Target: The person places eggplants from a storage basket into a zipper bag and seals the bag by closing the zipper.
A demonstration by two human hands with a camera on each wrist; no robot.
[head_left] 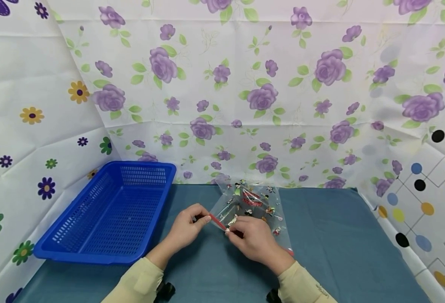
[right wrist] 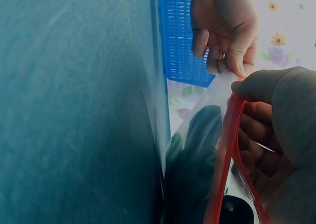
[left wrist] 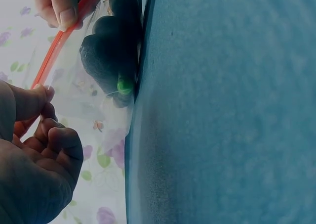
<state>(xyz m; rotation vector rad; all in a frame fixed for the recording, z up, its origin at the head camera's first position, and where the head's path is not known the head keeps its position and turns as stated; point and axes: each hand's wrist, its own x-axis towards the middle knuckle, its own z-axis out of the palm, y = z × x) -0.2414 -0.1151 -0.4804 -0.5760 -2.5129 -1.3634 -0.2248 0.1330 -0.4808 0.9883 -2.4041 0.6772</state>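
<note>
A clear zip bag with small cartoon prints and red lettering lies on the table. Its red zip strip runs slantwise along the near edge. My left hand pinches the strip's left end between thumb and forefinger. Farther along, the thumb and fingers of my right hand pinch the same strip. Below the right hand, in the right wrist view, the two red edges stand apart. Inside the bag show dark lumpy contents with a green tip, and a round black piece.
An empty blue plastic basket with slotted walls stands left of my hands. A blue-green cloth covers the table. Flower-printed sheeting hangs behind, with a dotted sheet on the right.
</note>
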